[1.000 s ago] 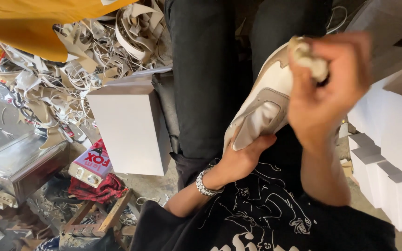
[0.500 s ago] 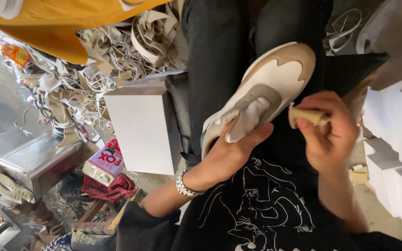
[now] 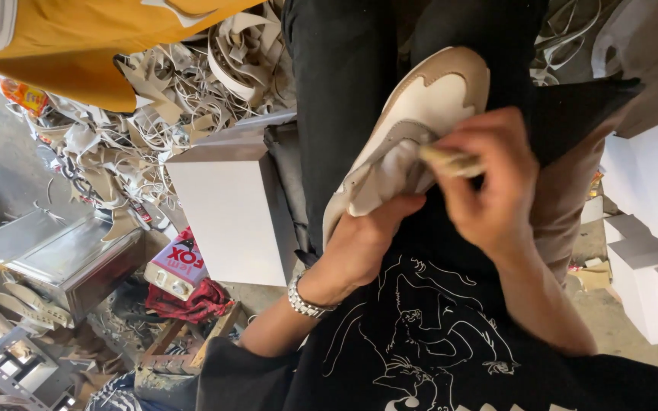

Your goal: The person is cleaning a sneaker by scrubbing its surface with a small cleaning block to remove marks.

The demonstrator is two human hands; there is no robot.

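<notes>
Left hand [image 3: 359, 247], wrist in a metal bracelet [image 3: 304, 298], cupped under the shoe [image 3: 409, 133], grip closed on its heel end over the lap. Right hand [image 3: 489, 186] pinched shut on a small tan pad [image 3: 451, 161], pressed against the shoe's side. Risk: too hard a rub, a slack left grip, and down into the scrap strips [image 3: 154, 129] on the floor past the white box [image 3: 226, 205]. Smearing of the pale upper also likely.
</notes>
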